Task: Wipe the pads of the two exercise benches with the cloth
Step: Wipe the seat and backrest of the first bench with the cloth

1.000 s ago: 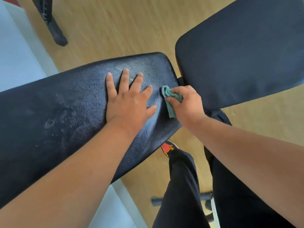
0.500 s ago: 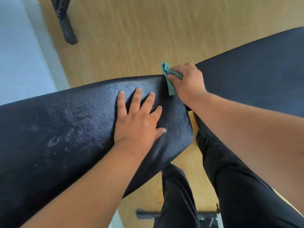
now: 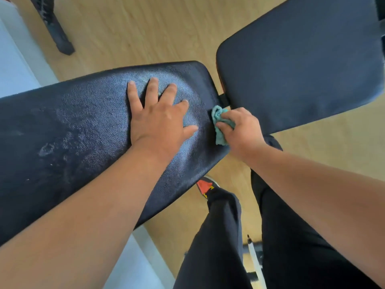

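Hands [image 3: 160,119] on black pad [image 3: 73,130]

L hand [image 3: 158,119] flat on near pad [image 3: 73,126]; cloth [image 3: 218,122] at its R edge, 2nd pad [image 3: 302,59] beyond.

Bare forearms with no sleeves, black trousers [image 3: 218,236], and a shoe [image 3: 205,186] with red and yellow markings

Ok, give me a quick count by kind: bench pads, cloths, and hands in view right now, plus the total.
Bench pads: 2, the left pad and the right pad
Cloths: 1, the teal cloth
Hands: 2, the left hand and the right hand
Total: 5
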